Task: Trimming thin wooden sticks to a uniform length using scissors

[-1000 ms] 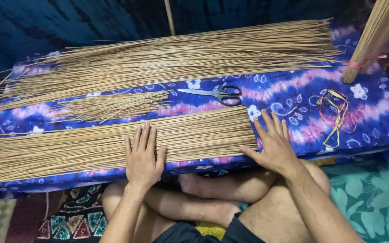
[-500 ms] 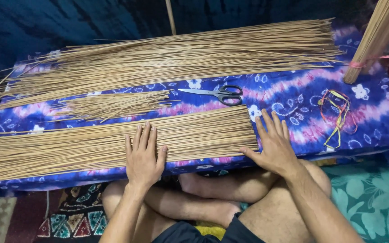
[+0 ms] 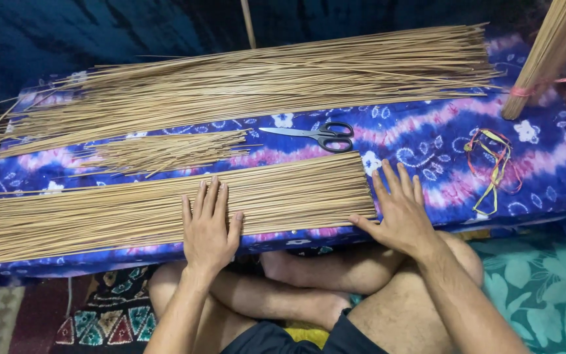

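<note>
Straw-coloured thin sticks lie in a wide flat layer, the near stick bundle [image 3: 165,210], along the front edge of the tabletop [image 3: 427,141], which is covered in a blue and purple tie-dye cloth. Nothing has shifted since the earlier frames: both hands rest in the same places as half a second ago.

The bundle's left end runs out of view. The left hand [image 3: 208,226] lies flat on its middle, fingers [image 3: 212,196] stretched out and close together, gripping nothing. The right hand [image 3: 402,211] is pressed against the bundle's right end, fingers spread open on the cloth, also holding nothing.

Behind, going left to right, there is one small loose heap of short sticks [image 3: 165,149], one pair of black-handled scissors [image 3: 316,134], and a tangle of coloured rubber bands [image 3: 492,164] too knotted to count. One large stick pile [image 3: 263,82] spans the back. One tied bundle [image 3: 545,56] leans at the far right, its top cut off. That makes four stick groups.
</note>
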